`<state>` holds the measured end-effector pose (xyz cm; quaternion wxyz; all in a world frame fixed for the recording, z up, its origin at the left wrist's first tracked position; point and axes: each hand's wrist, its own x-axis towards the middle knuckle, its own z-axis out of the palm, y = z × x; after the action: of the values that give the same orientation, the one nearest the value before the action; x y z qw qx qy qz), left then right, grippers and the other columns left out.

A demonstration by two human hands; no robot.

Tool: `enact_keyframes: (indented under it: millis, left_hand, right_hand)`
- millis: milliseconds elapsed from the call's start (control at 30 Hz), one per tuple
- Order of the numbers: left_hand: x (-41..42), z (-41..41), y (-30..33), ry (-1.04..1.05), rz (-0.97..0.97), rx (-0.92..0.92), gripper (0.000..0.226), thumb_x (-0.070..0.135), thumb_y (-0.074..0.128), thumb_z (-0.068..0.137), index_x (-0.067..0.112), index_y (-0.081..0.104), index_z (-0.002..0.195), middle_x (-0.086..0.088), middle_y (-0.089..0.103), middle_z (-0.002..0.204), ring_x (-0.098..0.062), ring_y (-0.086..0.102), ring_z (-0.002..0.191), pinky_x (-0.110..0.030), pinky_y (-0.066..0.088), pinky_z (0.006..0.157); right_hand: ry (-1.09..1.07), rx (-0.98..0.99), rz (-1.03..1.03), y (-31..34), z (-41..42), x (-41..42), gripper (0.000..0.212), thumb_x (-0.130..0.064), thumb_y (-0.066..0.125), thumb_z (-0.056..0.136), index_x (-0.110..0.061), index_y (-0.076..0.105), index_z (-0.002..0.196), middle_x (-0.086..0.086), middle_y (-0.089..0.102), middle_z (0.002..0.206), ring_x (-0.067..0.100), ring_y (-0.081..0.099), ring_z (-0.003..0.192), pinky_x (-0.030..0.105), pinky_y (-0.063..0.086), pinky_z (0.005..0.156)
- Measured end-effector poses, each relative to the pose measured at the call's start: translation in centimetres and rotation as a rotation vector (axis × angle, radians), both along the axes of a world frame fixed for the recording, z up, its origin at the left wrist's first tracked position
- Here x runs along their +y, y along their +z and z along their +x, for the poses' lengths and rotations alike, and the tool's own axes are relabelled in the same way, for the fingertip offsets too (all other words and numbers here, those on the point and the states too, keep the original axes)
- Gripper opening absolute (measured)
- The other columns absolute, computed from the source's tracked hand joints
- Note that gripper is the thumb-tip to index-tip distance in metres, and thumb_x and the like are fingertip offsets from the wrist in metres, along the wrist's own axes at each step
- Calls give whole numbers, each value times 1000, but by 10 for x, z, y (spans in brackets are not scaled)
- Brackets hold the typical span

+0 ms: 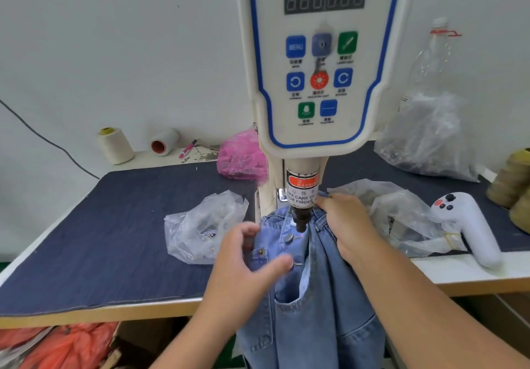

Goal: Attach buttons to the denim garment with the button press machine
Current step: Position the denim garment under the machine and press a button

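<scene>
We see the blue denim garment (pixel 312 297) lying under the black punch tip (pixel 300 221) of the big white button press machine (pixel 318 82). The cloth hangs down off the front edge of the table (pixel 100 239).

Our left hand (pixel 243 265) rests on the left side of the denim. Its fingers are loose and spread, and it holds nothing tight. Our right hand (pixel 348 222) is on the right side, up by the punch. Its fingers curl over the top edge of the cloth and grip it.

We can see a silver button (pixel 289 237) on the denim just below the punch, and another button (pixel 296 264) lower down, by our left fingertip.

A clear plastic bag (pixel 200 225) lies left of the machine, near our left hand. More clear bags (pixel 401 219) lie just past our right hand, next to a white handle with buttons (pixel 470 225). A pink bag (pixel 241 155) sits behind. Thread cones (pixel 114 145) stand by the wall.
</scene>
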<state>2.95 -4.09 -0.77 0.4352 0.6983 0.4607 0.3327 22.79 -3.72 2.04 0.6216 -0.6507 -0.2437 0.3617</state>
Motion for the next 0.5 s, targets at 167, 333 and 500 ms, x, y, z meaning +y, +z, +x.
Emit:
enact_keyframes:
  millis: [167, 333, 500]
  left_hand:
    - [-3, 1, -2, -70, -48, 43, 51, 64, 69, 69, 43, 53, 113, 23, 68, 106, 4, 65, 99, -34, 53, 91]
    - [7, 15, 11, -121, 170, 328, 27, 45, 60, 92, 27, 43, 81, 12, 50, 72, 5, 48, 62, -20, 34, 54]
    - [21, 19, 25, -84, -99, -16, 32, 29, 61, 77, 3, 56, 95, -11, 66, 87, -24, 63, 79, -48, 51, 81]
  right_hand:
    - [22, 54, 1, 0, 2, 0, 11, -4, 63, 91, 5, 68, 88, 10, 65, 66, 8, 59, 43, 12, 41, 39]
    - [41, 73, 8, -2, 5, -4, 17, -13, 66, 91, 2, 72, 92, 13, 75, 75, 19, 70, 60, 21, 53, 51]
    - [206, 32, 13, -4, 14, -14, 23, -23, 60, 96, -12, 76, 83, 9, 77, 81, 19, 74, 72, 28, 57, 68]
